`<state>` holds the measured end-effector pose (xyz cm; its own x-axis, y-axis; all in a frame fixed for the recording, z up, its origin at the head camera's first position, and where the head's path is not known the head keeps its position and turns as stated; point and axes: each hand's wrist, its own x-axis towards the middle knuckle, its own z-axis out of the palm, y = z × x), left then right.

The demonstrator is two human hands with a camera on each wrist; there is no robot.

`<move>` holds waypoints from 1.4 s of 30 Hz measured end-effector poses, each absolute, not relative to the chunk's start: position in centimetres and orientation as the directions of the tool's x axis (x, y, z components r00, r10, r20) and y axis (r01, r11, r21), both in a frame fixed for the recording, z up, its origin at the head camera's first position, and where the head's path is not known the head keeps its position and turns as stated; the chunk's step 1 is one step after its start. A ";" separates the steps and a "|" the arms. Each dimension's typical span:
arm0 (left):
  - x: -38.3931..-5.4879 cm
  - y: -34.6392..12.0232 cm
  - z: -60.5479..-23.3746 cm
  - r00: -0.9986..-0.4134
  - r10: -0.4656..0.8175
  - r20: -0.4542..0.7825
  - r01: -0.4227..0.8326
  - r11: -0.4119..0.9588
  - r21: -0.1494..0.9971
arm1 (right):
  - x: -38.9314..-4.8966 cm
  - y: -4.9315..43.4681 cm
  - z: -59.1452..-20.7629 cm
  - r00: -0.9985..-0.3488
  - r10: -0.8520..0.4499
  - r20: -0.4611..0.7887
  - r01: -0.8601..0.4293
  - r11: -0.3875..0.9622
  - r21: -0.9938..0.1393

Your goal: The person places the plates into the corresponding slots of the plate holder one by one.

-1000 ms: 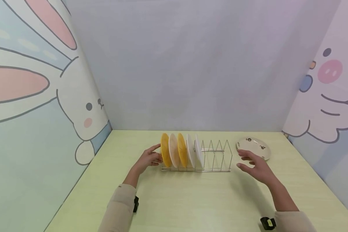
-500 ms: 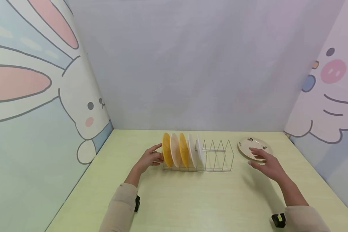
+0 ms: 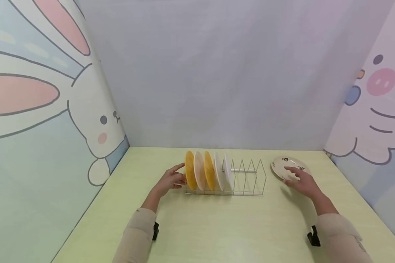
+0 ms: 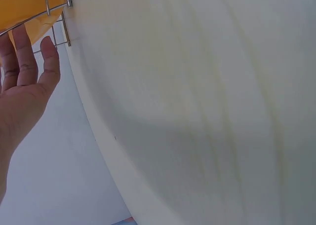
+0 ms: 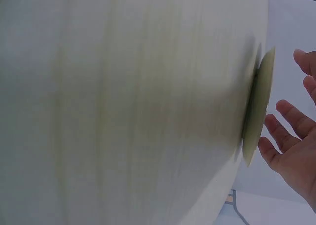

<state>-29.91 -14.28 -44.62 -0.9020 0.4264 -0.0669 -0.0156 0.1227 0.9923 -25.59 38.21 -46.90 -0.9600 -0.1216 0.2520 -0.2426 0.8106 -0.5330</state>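
Note:
A wire plate rack (image 3: 248,195) holds several plates on edge in its left part. From the left they run yellow (image 3: 189,173), cream (image 3: 199,173), yellow (image 3: 209,173), then two white ones. My left hand (image 3: 167,182) is at the rack's left end, fingers extended against the wire beside the outer yellow plate; in the left wrist view its fingertips meet the wire. Right of the rack, a cream plate with small dark prints (image 3: 281,168) lies flat. Over its near side is my right hand (image 3: 305,183), fingers spread; in the right wrist view they come close to the plate's rim (image 5: 260,109).
The rack's right slots hold no plates. A pale yellow-green tabletop (image 3: 224,226) extends in front. A plain grey wall (image 3: 217,91) closes off the back, and cartoon-printed panels (image 3: 39,153) flank both sides. Each wrist carries a small black device (image 3: 313,236).
My right hand has moved right, away from the rack's end, and down over the printed plate. My left hand stays at the rack's left end. The plates have not moved.

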 end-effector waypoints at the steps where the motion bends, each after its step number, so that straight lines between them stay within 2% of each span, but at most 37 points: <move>1: -29.9 -14.3 -44.6 -0.904 0.421 -0.069 -0.016 0.128 0.992 | -26.0 38.4 -47.2 -0.962 -0.122 0.245 -0.238 0.818 -0.524; 7: -30.3 -14.3 -45.5 -0.912 0.403 -0.072 -0.024 0.121 0.992 | -27.5 38.8 -48.5 -0.964 -0.149 0.222 -0.241 0.844 -0.479; 13: -29.5 -14.2 -43.8 -0.896 0.437 -0.082 -0.029 0.126 0.992 | -28.0 38.7 -48.3 -0.971 -0.157 0.180 -0.219 0.888 -0.404; 24: -29.3 -14.1 -43.5 -0.901 0.427 -0.083 -0.029 0.132 0.991 | -27.9 38.6 -48.2 -0.974 -0.159 0.161 -0.209 0.902 -0.377; 28: -29.3 -14.2 -43.5 -0.901 0.425 -0.088 -0.031 0.138 0.990 | -26.6 38.0 -47.4 -0.972 -0.126 0.200 -0.199 0.892 -0.405; 37: -29.2 -14.1 -43.3 -0.903 0.420 -0.091 -0.036 0.138 0.990 | -24.1 36.6 -44.8 -0.943 0.040 0.331 -0.126 0.876 -0.466; 42: -29.4 -14.1 -43.6 -0.902 0.424 -0.086 -0.028 0.140 0.990 | -23.0 35.9 -43.5 -0.906 0.139 0.399 -0.134 0.801 -0.583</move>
<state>-29.43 -14.14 -43.62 -0.9015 0.4241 -0.0861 -0.0285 0.1404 0.9897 -23.00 35.89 -43.55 -0.9063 0.1388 0.3991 -0.1341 0.8011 -0.5832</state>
